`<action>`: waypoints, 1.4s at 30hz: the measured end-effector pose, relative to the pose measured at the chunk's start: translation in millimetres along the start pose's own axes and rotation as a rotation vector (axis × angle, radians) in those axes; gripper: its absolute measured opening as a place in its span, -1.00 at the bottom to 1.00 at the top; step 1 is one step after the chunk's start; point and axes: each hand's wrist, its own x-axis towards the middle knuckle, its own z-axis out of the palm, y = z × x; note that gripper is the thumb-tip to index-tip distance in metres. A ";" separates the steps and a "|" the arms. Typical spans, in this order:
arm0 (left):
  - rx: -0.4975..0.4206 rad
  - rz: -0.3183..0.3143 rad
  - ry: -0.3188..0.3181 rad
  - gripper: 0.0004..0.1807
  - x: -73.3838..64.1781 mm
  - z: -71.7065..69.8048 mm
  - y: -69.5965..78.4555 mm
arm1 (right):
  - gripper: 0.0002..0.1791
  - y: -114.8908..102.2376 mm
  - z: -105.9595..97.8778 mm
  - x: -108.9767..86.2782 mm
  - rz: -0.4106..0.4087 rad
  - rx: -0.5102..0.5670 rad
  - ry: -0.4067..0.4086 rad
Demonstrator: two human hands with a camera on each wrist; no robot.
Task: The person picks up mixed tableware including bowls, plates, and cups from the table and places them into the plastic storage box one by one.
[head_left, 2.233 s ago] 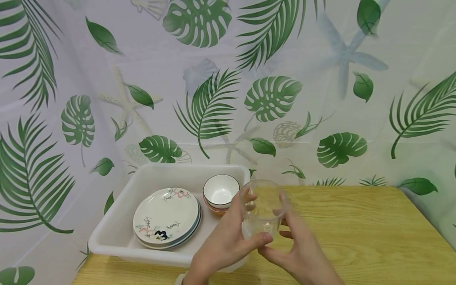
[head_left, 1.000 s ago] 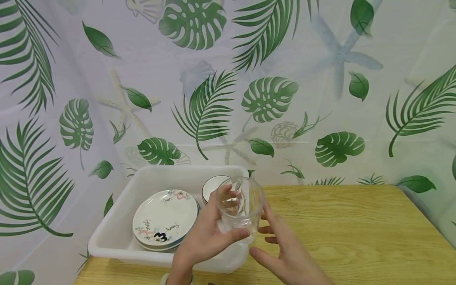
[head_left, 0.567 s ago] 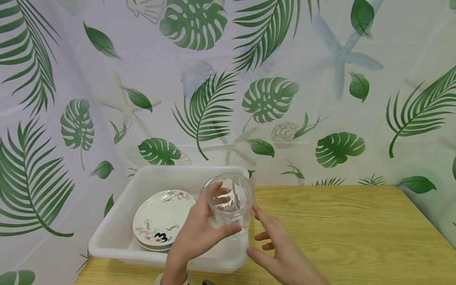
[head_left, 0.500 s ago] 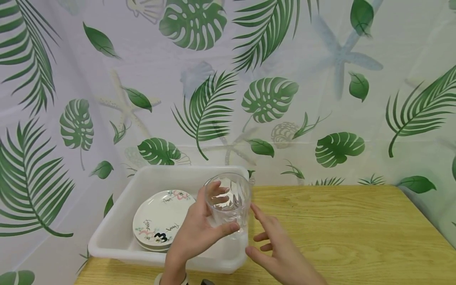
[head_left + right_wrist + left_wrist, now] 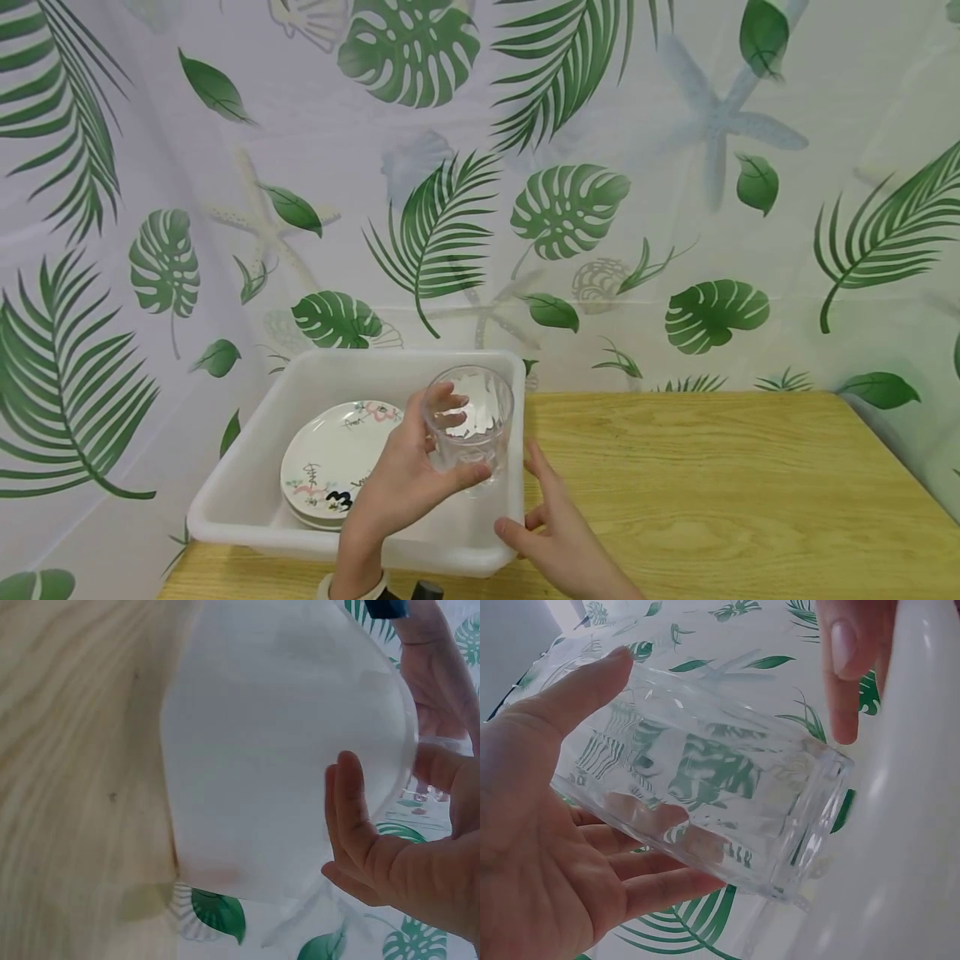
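My left hand holds a clear drinking glass over the right part of a white plastic basin. The thumb lies on the glass's near side and the fingers go round the far side, as the left wrist view also shows. My right hand holds the basin's right rim, its thumb lapping over the edge. In the right wrist view its fingers are bent along the outer wall. Patterned white plates are stacked inside at the left, partly behind my left hand. Bowls are hidden behind the glass and hand.
The basin stands on a wood-grain table whose surface stretches off to the right. A white curtain with green leaf prints hangs behind and at the left. A dark object shows at my left wrist.
My left hand has carried the glass leftward over the basin. The right hand has left the glass's side and moved left and down onto the basin's rim. The plates have stayed put.
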 end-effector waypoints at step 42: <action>0.093 -0.164 -0.194 0.01 -10.4 -1.4 -43.6 | -0.11 13.6 2.3 12.1 0.094 0.448 -0.124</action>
